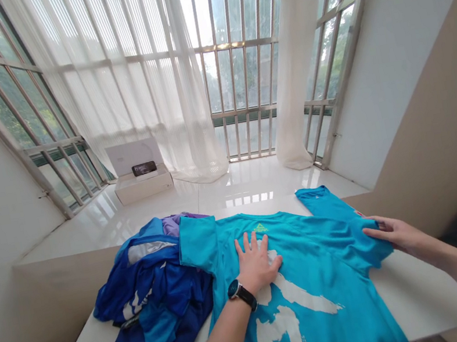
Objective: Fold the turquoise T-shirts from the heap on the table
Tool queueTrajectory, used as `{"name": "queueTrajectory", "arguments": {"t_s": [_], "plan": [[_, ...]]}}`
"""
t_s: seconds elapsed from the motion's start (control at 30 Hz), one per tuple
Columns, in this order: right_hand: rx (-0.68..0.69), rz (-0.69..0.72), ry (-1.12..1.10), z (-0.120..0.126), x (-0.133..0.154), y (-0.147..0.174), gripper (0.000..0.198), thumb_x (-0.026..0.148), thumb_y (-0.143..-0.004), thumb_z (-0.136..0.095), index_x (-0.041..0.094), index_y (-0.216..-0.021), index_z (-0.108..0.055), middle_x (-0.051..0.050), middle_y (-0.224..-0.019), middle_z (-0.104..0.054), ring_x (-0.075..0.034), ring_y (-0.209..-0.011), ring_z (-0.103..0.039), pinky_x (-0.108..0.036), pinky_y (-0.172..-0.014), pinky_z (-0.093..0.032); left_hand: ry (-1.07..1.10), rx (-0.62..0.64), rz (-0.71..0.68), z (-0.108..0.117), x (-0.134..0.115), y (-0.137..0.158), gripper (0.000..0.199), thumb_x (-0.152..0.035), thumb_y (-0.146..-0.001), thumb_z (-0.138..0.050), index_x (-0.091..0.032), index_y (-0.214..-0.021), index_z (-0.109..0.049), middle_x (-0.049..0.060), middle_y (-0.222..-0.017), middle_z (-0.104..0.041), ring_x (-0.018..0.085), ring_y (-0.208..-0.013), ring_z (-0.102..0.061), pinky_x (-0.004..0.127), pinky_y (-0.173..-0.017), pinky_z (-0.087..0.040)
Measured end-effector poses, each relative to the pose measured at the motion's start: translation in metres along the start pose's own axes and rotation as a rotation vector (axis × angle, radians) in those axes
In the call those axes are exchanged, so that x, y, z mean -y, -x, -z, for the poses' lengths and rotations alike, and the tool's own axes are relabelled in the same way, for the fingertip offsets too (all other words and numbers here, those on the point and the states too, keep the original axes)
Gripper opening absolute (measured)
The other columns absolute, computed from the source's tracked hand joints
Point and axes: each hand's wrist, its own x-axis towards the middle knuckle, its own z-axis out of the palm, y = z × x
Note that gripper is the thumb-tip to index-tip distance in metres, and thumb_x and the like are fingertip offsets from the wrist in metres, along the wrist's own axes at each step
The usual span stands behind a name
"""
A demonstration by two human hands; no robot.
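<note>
A turquoise T-shirt (306, 257) with white brush-style lettering and a small yellow-green logo lies spread out on the white table (422, 293). My left hand (259, 263), with a black watch on its wrist, rests flat on the upper chest of the shirt, fingers spread. At the right sleeve, my right hand (394, 233) pinches the sleeve's edge between thumb and fingers. Behind that sleeve lies another turquoise garment (320, 202), partly covered by the shirt. The shirt's lower end runs out of view.
A heap of blue and purple clothes (156, 290) lies left of the shirt, touching its left sleeve. On the white sill (210, 192) stands an open white box (145, 185) with a phone (144, 168) on it. Sheer curtains (144, 91) hang before barred windows.
</note>
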Motion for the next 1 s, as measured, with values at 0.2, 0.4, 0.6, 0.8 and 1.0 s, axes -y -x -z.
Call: {"name": "queueTrajectory", "arguments": {"t_s": [0.2,0.4,0.6,0.8,1.0], "plan": [[0.018,0.250,0.332,-0.035,0.039,0.004,0.051,0.060,-0.068,-0.065,0.023,-0.104,-0.070,-0.008,-0.090,-0.076,-0.033,-0.092,-0.070,-0.041,-0.081,-0.056,0.029,-0.093,-0.054,-0.004,0.002,0.001,0.057,-0.055,-0.100,-0.031,-0.027,-0.148,-0.044,0.011,-0.159,-0.035,0.038,-0.150,-0.017,0.071,-0.116,-0.009],[0.069,0.221,0.349,-0.097,0.093,-0.013,0.042,0.046,-0.071,-0.067,0.018,-0.102,-0.069,-0.014,-0.109,-0.073,-0.032,-0.099,-0.068,-0.041,-0.089,-0.053,0.131,-0.167,-0.099,0.003,0.000,0.001,0.045,-0.039,-0.101,-0.037,-0.023,-0.141,-0.051,0.011,-0.148,-0.050,0.034,-0.142,-0.034,0.063,-0.117,-0.022],[0.297,0.190,0.184,-0.155,0.114,-0.011,0.056,0.058,-0.089,-0.051,0.022,-0.132,-0.055,-0.011,-0.107,-0.075,-0.024,-0.090,-0.074,-0.034,-0.073,-0.060,0.224,-0.187,-0.062,0.013,0.003,-0.004,0.045,-0.027,-0.101,-0.031,-0.017,-0.141,-0.048,0.011,-0.131,-0.063,0.026,-0.118,-0.057,0.041,-0.104,-0.042],[0.262,0.200,0.192,-0.158,0.094,-0.022,0.043,0.042,-0.093,-0.046,0.020,-0.128,-0.057,-0.016,-0.127,-0.067,-0.020,-0.076,-0.074,-0.032,-0.062,-0.060,0.269,-0.148,-0.005,0.016,0.005,-0.004,0.050,-0.029,-0.101,-0.030,-0.013,-0.147,-0.039,0.011,-0.109,-0.072,0.024,-0.096,-0.067,0.034,-0.086,-0.050],[0.205,0.335,0.376,-0.135,0.067,-0.051,0.032,0.028,-0.082,-0.051,0.023,-0.108,-0.070,-0.008,-0.119,-0.073,-0.026,-0.102,-0.069,-0.037,-0.086,-0.057,0.235,-0.102,0.032,0.025,-0.003,0.004,0.066,-0.055,-0.094,-0.047,-0.016,-0.147,-0.038,0.013,-0.111,-0.071,0.030,-0.095,-0.068,0.036,-0.079,-0.052]]}}
